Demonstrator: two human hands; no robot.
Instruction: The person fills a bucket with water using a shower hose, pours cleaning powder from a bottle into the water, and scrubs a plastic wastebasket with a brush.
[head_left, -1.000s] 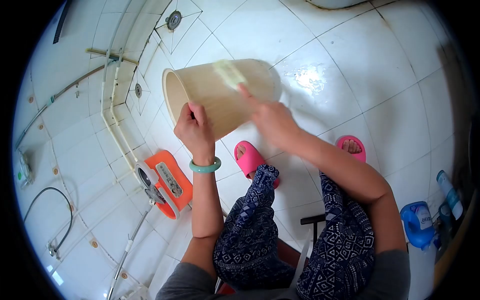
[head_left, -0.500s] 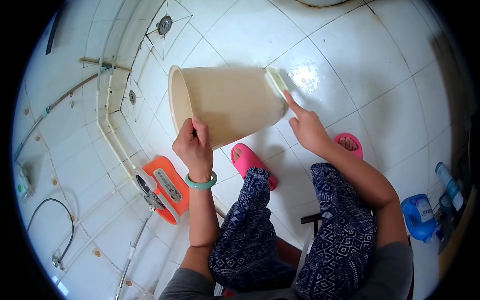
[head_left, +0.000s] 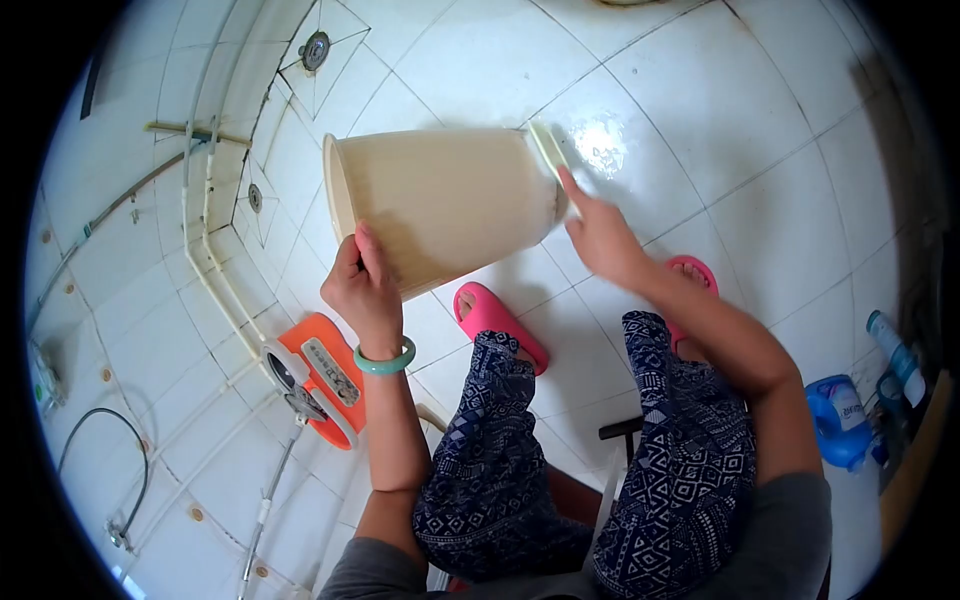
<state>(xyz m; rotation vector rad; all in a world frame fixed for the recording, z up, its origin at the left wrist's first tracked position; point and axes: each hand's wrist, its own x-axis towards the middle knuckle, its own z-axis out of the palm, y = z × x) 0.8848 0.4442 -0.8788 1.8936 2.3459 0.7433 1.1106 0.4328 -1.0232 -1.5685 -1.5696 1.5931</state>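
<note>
A beige bucket [head_left: 450, 200] lies tilted on its side above the tiled floor, its open rim toward the left. My left hand [head_left: 362, 285], with a green bangle [head_left: 385, 364] at the wrist, is closed on the rim's lower edge. A pale brush [head_left: 548, 152] touches the bucket near its base at the right. My right hand [head_left: 605, 238] is closed round the brush, its index finger stretched along it. The bucket's inside is mostly hidden.
Pink slippers [head_left: 498, 325] are on my feet on the white tiles. An orange and grey object [head_left: 325, 375] stands at the left near wall pipes [head_left: 215, 260]. At the right are a blue bottle [head_left: 838, 420] and a blue-white container [head_left: 896, 357]. A floor drain [head_left: 315, 50] shows at the top.
The brush moved from the bucket's upper middle side rightward to its base end, with my right hand. My left hand keeps its hold on the rim. The bucket has shifted slightly.
</note>
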